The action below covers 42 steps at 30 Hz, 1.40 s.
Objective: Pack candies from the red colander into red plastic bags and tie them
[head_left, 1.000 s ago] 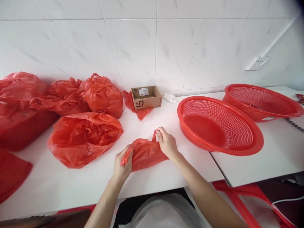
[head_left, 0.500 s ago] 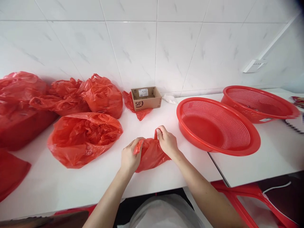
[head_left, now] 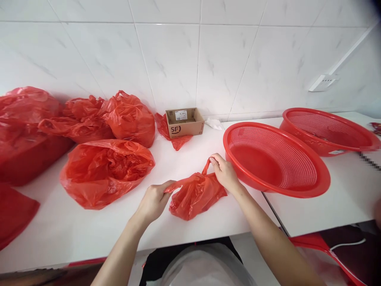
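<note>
A small red plastic bag point(head_left: 196, 194) rests on the white table in front of me, its two handles pulled apart to either side. My left hand point(head_left: 153, 200) is closed on the left handle. Pinched between the thumb and fingers of my right hand point(head_left: 224, 171) is the other handle, held up higher. The bag's middle is gathered and creased; what lies inside is hidden by the plastic. Left of my left hand stands an open red plastic bag point(head_left: 89, 186) with crumpled red plastic inside.
Several filled red bags point(head_left: 131, 119) line the wall on the left. A small cardboard box point(head_left: 186, 129) sits on a flat red bag at the back, beside a white tissue point(head_left: 214, 124). Right of me are a red basket point(head_left: 262, 163) and another red basket point(head_left: 336, 149) holding small items.
My hands have moved apart, the left one to the left and the right one to the right. Both handles are now stretched out and more of the bag shows between them.
</note>
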{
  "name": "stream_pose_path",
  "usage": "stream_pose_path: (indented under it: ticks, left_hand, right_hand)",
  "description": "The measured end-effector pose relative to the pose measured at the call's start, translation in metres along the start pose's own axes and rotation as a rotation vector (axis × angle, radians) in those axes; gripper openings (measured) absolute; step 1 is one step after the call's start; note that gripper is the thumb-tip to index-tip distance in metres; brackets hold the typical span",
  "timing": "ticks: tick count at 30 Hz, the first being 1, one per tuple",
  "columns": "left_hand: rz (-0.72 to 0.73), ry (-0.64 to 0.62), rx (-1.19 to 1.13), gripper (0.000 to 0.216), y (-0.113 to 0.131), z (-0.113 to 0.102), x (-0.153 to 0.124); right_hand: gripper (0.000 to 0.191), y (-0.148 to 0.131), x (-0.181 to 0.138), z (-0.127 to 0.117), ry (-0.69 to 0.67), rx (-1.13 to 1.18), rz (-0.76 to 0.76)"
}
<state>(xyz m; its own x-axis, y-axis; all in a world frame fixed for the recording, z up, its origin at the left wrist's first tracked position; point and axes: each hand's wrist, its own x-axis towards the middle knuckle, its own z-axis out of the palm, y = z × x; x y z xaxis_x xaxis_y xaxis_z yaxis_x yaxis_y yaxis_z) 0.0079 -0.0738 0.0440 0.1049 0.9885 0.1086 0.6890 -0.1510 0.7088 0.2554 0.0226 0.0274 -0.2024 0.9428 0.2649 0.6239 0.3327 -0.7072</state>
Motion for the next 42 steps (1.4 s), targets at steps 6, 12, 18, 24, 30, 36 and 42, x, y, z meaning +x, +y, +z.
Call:
stream_pose_path:
  ticks: [6,12,18,24,30,36,42]
  left_hand:
    - [-0.039,0.147,-0.019,0.035,0.003,0.023,0.003]
    - [-0.017,0.097,0.006,0.018,0.006,0.039,-0.005]
    - [-0.01,0.108,0.06,0.012,-0.004,0.026,-0.009]
    - [0.138,0.056,0.047,0.067,0.0,0.045,-0.008]
    - [0.214,-0.017,0.018,0.043,0.009,0.051,0.002]
    - [0.082,0.054,0.063,0.047,0.004,0.066,0.005]
    - [-0.007,0.053,0.101,0.043,0.005,0.075,0.013]
  right_hand:
    - [0.031,-0.004,-0.01,0.013,0.055,0.135,0.009]
    - [0.031,0.003,-0.013,0.02,0.095,0.195,0.068]
    - [0.029,0.011,-0.01,0.022,0.099,0.181,0.102]
    - [0.032,0.01,-0.013,0.029,0.066,0.177,0.111]
    - [0.029,0.012,-0.016,0.033,0.024,0.076,0.128]
    - [0.026,0.0,-0.022,0.028,-0.015,-0.058,0.098]
    - [0.025,-0.02,-0.035,0.032,-0.075,-0.104,-0.019]
